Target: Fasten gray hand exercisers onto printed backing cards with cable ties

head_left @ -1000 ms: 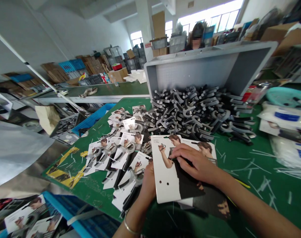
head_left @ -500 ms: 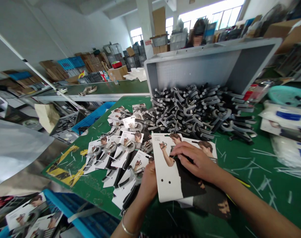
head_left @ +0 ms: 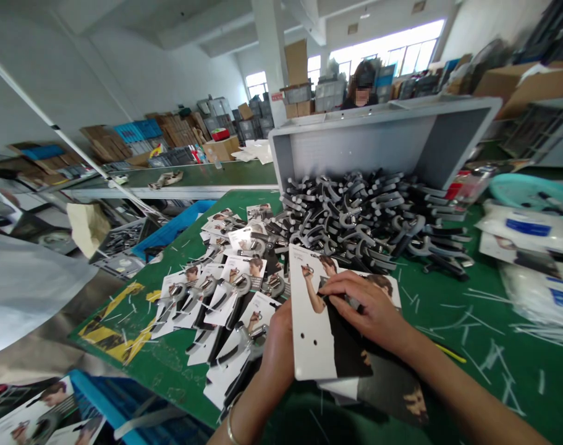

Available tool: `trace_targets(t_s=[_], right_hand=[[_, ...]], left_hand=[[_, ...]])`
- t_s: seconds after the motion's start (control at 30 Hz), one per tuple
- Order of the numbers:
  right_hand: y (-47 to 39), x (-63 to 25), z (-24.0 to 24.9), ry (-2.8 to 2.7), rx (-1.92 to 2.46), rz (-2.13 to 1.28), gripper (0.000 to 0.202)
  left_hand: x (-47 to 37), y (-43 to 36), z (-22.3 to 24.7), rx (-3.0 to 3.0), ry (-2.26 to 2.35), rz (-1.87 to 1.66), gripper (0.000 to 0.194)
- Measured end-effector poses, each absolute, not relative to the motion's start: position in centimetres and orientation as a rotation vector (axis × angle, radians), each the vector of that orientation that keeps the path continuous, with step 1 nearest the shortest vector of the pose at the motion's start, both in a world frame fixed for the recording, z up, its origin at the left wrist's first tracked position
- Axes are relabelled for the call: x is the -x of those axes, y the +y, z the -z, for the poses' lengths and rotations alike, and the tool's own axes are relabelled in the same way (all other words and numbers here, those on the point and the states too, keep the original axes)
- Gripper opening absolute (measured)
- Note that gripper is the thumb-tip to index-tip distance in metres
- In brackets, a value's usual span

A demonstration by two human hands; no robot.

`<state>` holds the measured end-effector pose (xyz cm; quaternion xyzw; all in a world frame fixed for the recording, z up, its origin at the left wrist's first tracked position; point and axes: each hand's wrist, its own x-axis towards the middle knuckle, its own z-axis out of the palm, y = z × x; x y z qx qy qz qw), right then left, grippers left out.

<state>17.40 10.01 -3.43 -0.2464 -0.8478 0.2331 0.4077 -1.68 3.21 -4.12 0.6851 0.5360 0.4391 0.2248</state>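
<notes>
A printed backing card [head_left: 316, 346] with a person's picture and two small holes is held upright, tilted toward me. My left hand [head_left: 281, 337] grips its left edge, the fingers hidden behind it. Across the card's face lies my right hand [head_left: 362, 306], thumb and fingertips drawn together at the printed arm; whatever is between them is too small to make out. More printed cards [head_left: 392, 389] lie beneath my right hand. To the left are several cards with hand grips attached [head_left: 235, 284]. Beyond the cards, loose grey-and-black hand grips [head_left: 355, 210] form a large pile.
A grey plastic crate [head_left: 355, 142] stands tipped behind the pile. White plastic strips [head_left: 476, 321] are scattered over the green table [head_left: 170, 364]. At right are plastic packs [head_left: 526, 228] and a turquoise basin [head_left: 536, 191]. A blue crate [head_left: 114, 408] sits low left. A person [head_left: 361, 86] is behind.
The camera view has tilted slightly upward. Both hands stay at the same card, which has turned a little and looks narrower; the right fingertips remain at nearly the same spot on it.
</notes>
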Motion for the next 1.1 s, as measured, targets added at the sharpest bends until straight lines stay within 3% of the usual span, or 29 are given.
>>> trace_targets(t_s=[1.1], right_hand=[[10.0,-17.6,3.6,-2.149,0.605,-0.578,0.018]], left_hand=[[1.8,2.8,3.4,-1.223,1.427,-1.237,0.006]])
